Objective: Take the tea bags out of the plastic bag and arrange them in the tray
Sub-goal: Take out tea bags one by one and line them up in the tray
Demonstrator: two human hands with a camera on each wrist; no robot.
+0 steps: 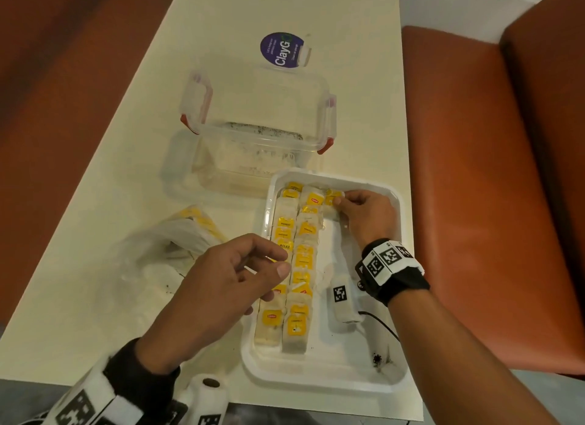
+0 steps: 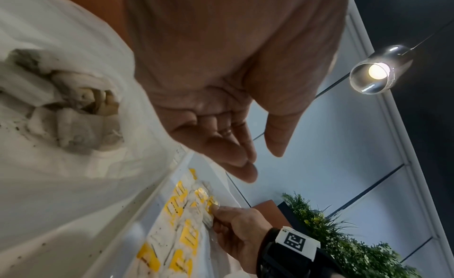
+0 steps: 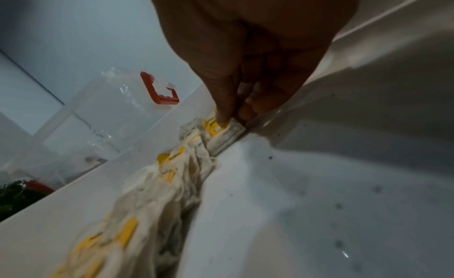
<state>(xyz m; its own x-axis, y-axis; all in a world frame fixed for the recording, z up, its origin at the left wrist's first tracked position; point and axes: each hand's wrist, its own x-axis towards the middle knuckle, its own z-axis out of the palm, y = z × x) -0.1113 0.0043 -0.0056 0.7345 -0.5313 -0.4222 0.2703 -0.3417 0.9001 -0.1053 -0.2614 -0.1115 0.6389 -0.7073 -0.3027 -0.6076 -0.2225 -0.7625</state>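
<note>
Now yellow-tagged tea bag point(image 1: 333, 199) pinched by right hand point(image 1: 368, 217); left hand point(image 1: 221, 291) spread.

On the table point(image 1: 221, 29): tray point(image 1: 319, 374) nearest, tea bags point(image 1: 297, 266) in two rows along its left half, right hand point(image 1: 368, 217) at its far end, left hand point(image 1: 221, 285) over its left edge, plastic bag point(image 1: 177, 234) left of it, container point(image 1: 256, 114) behind.

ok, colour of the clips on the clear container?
Red-orange clips on the clear container; the right wrist view shows one best.
</note>
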